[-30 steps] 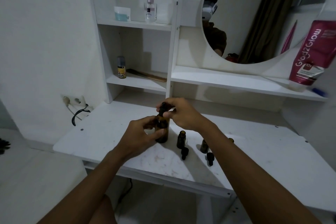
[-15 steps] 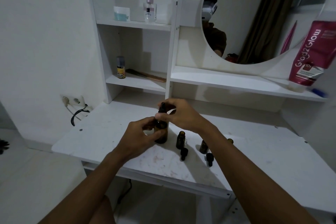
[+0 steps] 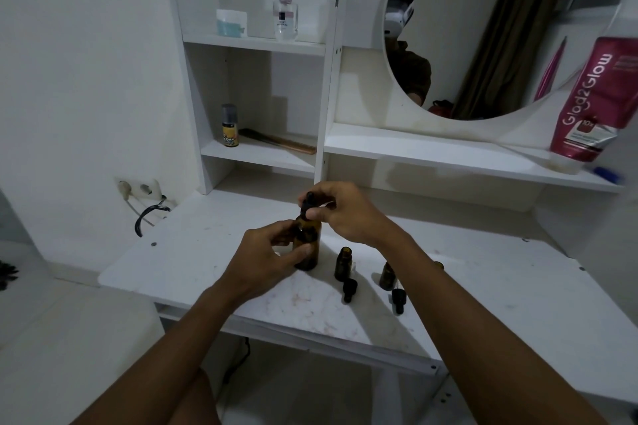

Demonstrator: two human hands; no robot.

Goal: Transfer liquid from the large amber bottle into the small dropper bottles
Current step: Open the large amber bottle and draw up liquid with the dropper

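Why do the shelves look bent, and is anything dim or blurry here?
Head view: wide-angle lens bows the shelf unit and stretches the smeared red tube at right; dim light, soft shadows on the table, large amber bottle nearly black.

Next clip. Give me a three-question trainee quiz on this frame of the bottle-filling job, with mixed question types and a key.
1. True or false: the left hand holds the large amber bottle by its body.
2. The right hand pinches: A) the black dropper cap on top of the large bottle; B) the comb on the shelf; C) a small bottle.
3. Fill in: ___ loose dropper caps lie on the table in front of the open small dropper bottle.
Key: 1 true; 2 A; 3 two.
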